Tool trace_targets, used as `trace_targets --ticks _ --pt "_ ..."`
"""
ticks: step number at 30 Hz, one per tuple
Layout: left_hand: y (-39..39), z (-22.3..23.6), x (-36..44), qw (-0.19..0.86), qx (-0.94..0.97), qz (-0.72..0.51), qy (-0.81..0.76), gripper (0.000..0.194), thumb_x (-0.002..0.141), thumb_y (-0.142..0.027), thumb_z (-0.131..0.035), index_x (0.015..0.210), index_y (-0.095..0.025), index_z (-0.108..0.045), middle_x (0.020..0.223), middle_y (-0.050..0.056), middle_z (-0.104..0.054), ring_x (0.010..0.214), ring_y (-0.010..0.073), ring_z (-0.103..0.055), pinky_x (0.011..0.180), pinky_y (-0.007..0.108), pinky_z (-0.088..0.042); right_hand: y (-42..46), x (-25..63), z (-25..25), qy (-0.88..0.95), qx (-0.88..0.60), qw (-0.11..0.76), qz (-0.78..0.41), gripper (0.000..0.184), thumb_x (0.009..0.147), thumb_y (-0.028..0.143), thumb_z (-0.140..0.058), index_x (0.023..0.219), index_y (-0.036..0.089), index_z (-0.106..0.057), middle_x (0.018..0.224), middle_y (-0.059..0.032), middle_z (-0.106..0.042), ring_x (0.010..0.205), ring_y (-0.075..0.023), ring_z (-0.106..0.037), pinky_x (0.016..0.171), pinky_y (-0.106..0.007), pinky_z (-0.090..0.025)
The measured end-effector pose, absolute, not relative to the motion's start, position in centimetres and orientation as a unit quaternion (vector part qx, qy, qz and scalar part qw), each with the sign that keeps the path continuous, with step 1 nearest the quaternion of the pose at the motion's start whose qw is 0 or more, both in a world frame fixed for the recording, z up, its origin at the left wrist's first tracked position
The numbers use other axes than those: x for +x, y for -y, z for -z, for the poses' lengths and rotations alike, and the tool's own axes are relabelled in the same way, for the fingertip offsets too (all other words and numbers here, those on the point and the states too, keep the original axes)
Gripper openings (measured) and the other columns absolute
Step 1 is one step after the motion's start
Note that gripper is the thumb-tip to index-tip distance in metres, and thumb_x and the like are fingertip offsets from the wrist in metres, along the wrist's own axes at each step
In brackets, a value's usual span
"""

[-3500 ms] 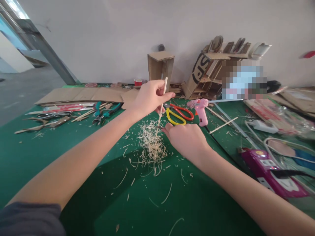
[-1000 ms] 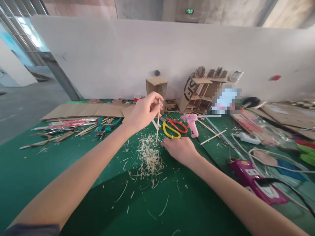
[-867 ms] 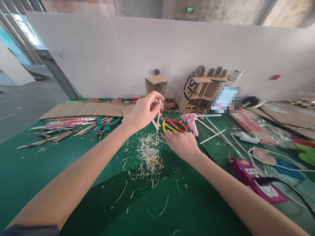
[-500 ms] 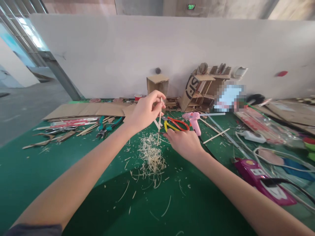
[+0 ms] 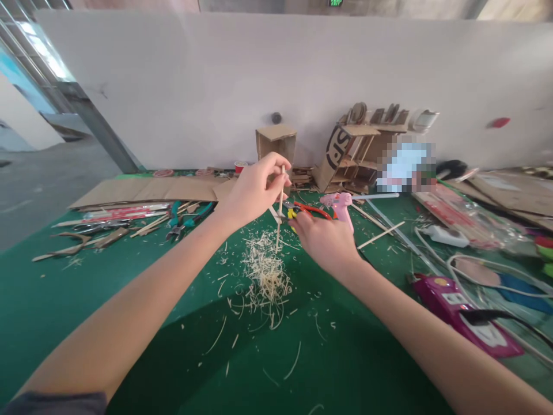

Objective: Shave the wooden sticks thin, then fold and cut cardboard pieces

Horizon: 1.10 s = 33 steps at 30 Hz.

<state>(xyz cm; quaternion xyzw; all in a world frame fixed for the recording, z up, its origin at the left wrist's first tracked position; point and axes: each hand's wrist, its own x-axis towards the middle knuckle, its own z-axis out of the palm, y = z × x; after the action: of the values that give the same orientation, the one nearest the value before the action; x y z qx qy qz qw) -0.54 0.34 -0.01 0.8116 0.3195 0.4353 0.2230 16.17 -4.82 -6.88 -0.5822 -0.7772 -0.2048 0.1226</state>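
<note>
My left hand (image 5: 254,187) pinches the top of a thin wooden stick (image 5: 279,230), held nearly upright over the green table (image 5: 164,323). My right hand (image 5: 326,239) is closed around a small knife (image 5: 284,218); only a short bit of its blade shows, meeting the stick partway down, and the handle is hidden in the fingers. Below the stick lies a heap of pale curled wood shavings (image 5: 270,276), with loose curls scattered around it. Just behind my right hand are red-handled pliers (image 5: 309,208), partly covered.
A pink glue gun (image 5: 342,206) lies right of the pliers. Teal-handled cutters (image 5: 175,227) and sticks are at left. Cardboard models (image 5: 276,138) stand along the white wall. A magenta power strip (image 5: 469,317) with cables is at right.
My right hand and the knife have moved up along the stick. My left hand still grips the stick's top. The view has tilted down slightly.
</note>
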Motion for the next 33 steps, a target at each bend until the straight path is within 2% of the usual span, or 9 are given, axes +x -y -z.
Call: trace_targets --ticks 2,7,12,21,26,33 --pt "-0.3 0.0 -0.5 0.225 0.814 -0.431 -0.32 0.013 0.092 -0.02 -0.042 0.103 -0.019 -0.048 0.088 0.003 -0.064 0.063 0.0086 -0.066 0.057 0.018 -0.055 4.6 16.2 6.7 0.77 -0.59 0.13 0.208 0.05 0.099 0.041 -0.02 0.089 0.017 -0.063 0.061 -0.0057 -0.063 0.048 -0.0121 -0.049 0.054 -0.029 -0.024" --pt "-0.3 0.1 -0.5 0.225 0.812 -0.434 -0.319 0.013 0.091 -0.019 -0.042 0.103 -0.019 -0.049 0.088 0.002 -0.065 0.063 0.0085 -0.066 0.06 0.019 -0.055 4.8 15.9 8.5 0.821 -0.55 0.04 0.147 0.042 0.097 0.043 -0.031 0.084 0.02 -0.064 0.056 -0.0036 -0.061 0.047 -0.0137 -0.051 0.051 -0.028 -0.022" --pt "-0.4 0.0 -0.5 0.24 0.812 -0.425 -0.32 0.014 0.091 -0.019 -0.042 0.103 -0.019 -0.05 0.09 0.003 -0.067 0.065 0.0092 -0.067 0.059 0.019 -0.055 4.5 16.4 7.3 0.78 -0.576 0.129 0.209 0.051 0.099 0.042 -0.019 0.087 0.017 -0.062 0.061 -0.0046 -0.063 0.049 -0.012 -0.051 0.054 -0.028 -0.022" --pt "-0.1 -0.1 -0.3 0.237 0.822 -0.417 -0.307 0.016 0.092 -0.019 -0.04 0.105 -0.018 -0.05 0.085 0.003 -0.064 0.066 0.0098 -0.067 0.061 0.02 -0.056 4.3 16.5 6.6 0.78 -0.564 0.15 0.228 0.051 0.099 0.041 -0.018 0.084 0.017 -0.061 0.063 -0.0035 -0.065 0.048 -0.0098 -0.047 0.061 -0.03 -0.026" --pt "-0.1 -0.1 -0.2 0.23 0.818 -0.421 -0.317 0.016 0.091 -0.017 -0.039 0.103 -0.019 -0.05 0.081 0.002 -0.062 0.066 0.0098 -0.067 0.059 0.019 -0.055 4.2 16.5 6.8 0.777 -0.577 0.146 0.205 0.052 0.098 0.044 -0.019 0.089 0.019 -0.064 0.059 -0.0041 -0.062 0.048 -0.0114 -0.047 0.056 -0.029 -0.023" --pt "-0.3 0.0 -0.2 0.233 0.813 -0.423 -0.326 0.016 0.091 -0.016 -0.039 0.101 -0.018 -0.051 0.077 0.001 -0.061 0.064 0.0091 -0.067 0.058 0.018 -0.055 4.5 16.0 8.6 0.808 -0.561 0.073 0.166 0.047 0.098 0.044 -0.026 0.089 0.019 -0.065 0.06 -0.0053 -0.062 0.049 -0.0135 -0.051 0.049 -0.028 -0.019"
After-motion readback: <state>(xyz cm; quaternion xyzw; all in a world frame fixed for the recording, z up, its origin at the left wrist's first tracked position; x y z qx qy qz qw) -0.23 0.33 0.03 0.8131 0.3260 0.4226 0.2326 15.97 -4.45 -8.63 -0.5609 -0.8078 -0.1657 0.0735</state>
